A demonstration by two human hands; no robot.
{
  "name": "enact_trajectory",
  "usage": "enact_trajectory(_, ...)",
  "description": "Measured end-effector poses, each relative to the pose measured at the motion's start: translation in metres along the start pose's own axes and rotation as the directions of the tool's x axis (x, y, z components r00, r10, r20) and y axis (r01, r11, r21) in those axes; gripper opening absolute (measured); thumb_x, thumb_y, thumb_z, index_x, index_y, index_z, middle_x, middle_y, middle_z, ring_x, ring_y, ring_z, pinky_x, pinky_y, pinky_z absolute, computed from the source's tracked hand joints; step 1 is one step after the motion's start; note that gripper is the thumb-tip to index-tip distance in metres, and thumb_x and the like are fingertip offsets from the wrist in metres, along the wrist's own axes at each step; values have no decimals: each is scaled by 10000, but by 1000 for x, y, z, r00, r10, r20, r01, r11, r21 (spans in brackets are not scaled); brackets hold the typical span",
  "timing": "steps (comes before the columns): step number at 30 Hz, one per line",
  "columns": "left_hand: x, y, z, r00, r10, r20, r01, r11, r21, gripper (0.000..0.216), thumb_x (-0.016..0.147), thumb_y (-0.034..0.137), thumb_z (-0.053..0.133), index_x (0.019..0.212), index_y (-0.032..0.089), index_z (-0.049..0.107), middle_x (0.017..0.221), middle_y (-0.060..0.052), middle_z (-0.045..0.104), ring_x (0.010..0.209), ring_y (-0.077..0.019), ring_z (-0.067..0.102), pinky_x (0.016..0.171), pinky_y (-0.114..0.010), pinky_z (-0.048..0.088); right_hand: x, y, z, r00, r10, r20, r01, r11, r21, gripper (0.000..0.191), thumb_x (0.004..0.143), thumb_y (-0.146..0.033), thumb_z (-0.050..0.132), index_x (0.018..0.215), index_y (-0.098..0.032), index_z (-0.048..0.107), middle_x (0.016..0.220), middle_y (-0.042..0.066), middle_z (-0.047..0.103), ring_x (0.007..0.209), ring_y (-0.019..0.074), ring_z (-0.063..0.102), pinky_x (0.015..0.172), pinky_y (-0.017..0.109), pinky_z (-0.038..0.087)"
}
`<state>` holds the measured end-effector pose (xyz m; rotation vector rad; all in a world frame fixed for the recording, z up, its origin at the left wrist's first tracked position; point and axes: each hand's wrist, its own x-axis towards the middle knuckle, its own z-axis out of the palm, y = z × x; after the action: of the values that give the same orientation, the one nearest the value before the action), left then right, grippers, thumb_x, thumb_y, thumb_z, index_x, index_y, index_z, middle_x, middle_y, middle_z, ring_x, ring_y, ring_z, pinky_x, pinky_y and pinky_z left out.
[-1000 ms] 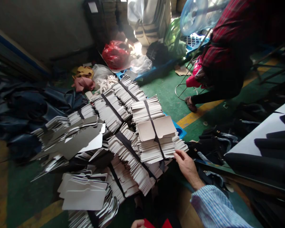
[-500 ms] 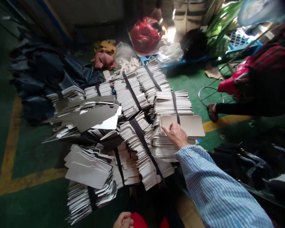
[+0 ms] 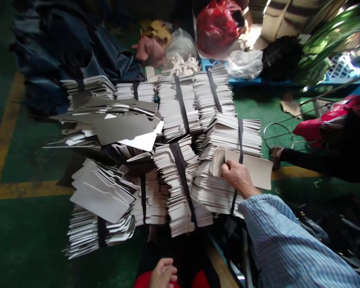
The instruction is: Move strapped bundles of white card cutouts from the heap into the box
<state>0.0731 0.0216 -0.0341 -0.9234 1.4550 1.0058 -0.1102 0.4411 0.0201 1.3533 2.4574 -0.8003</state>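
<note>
Several bundles of grey-white cardboard cut-outs, each tied with a black strap, lie heaped on the green floor. My right hand (image 3: pixel 238 178) grips a few top sheets (image 3: pixel 256 170) of the right-hand bundle (image 3: pixel 228 160) and bends their left edge up beside the black strap (image 3: pixel 241 138). My blue striped sleeve (image 3: pixel 282 244) runs to the lower right. My left hand (image 3: pixel 163 274) sits at the bottom edge, fingers curled, resting on something red (image 3: pixel 198 280).
Loose cut-outs (image 3: pixel 126 130) fan out at left over dark blue material (image 3: pixel 63 48). A red bag (image 3: pixel 217 26), clear plastic bags and blue crates stand behind. Another person's leg and shoe (image 3: pixel 288 154) are at right by a wire ring (image 3: pixel 273 132). Yellow floor lines mark the left.
My right hand moved from the bundle's near corner onto its top and lifted the edge of the top sheets. The view swung left and down; my left hand came further into view.
</note>
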Motion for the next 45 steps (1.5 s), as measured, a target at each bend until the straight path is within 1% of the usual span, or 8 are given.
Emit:
enact_trajectory(8,23,4,-27,998,-56,35,56,998,-10,677,572,586,708,1085,152,619,987,-129,745,817,-226,693,700,-305,505,-4,43,-4,993,40,107,-101,743,661,377,621,-530,705,752,-211,551,683,-14,560,590,121,529,549,240,487)
enact_trajectory(14,34,-2,-40,998,-58,19,58,998,4,666,598,596,691,1092,156,608,988,-129,746,841,-237,698,724,-321,515,0,58,-5,985,21,172,-153,576,803,391,601,-448,861,801,-192,644,719,-9,604,609,100,553,548,200,516)
enact_trajectory(20,39,6,-23,999,-46,21,46,999,14,620,595,559,699,1060,156,626,933,-106,745,786,-211,685,697,-304,505,-1,57,1,985,43,170,-168,500,849,424,596,-462,928,804,-204,662,711,-31,621,591,76,575,525,147,519)
enact_trajectory(26,29,50,33,993,53,105,-57,998,41,546,651,539,698,1031,153,629,880,-75,718,708,-150,634,597,-227,424,-3,43,-8,974,-3,225,-196,483,854,585,658,-656,850,919,-148,726,930,120,734,831,205,724,690,272,628)
enact_trajectory(30,0,92,89,950,41,311,-90,985,146,514,729,597,679,969,143,642,945,-97,717,727,-138,635,588,-208,401,6,45,-32,991,76,111,-134,516,846,507,638,-539,888,914,-162,692,840,85,729,676,153,690,559,220,577)
enact_trajectory(34,-34,126,144,893,10,450,-102,979,179,444,856,512,629,1093,135,647,1098,-135,716,882,-170,669,682,-234,459,47,48,-65,989,138,-52,-39,581,813,347,747,-388,793,991,-198,637,917,26,694,781,121,678,621,179,569)
enact_trajectory(39,-46,153,202,844,-107,525,239,952,-190,306,944,343,562,1178,148,576,1314,-149,635,1018,-216,687,762,-306,529,118,43,-70,984,175,15,-128,654,745,297,764,-189,738,1031,-200,608,969,7,632,807,115,645,559,151,540)
enact_trajectory(45,-38,181,249,867,-229,443,443,762,-473,163,932,128,480,898,46,617,741,-132,679,806,-220,722,661,-276,555,152,17,-69,955,186,232,-297,571,765,124,843,-170,670,902,-153,562,743,41,616,637,151,653,524,233,562)
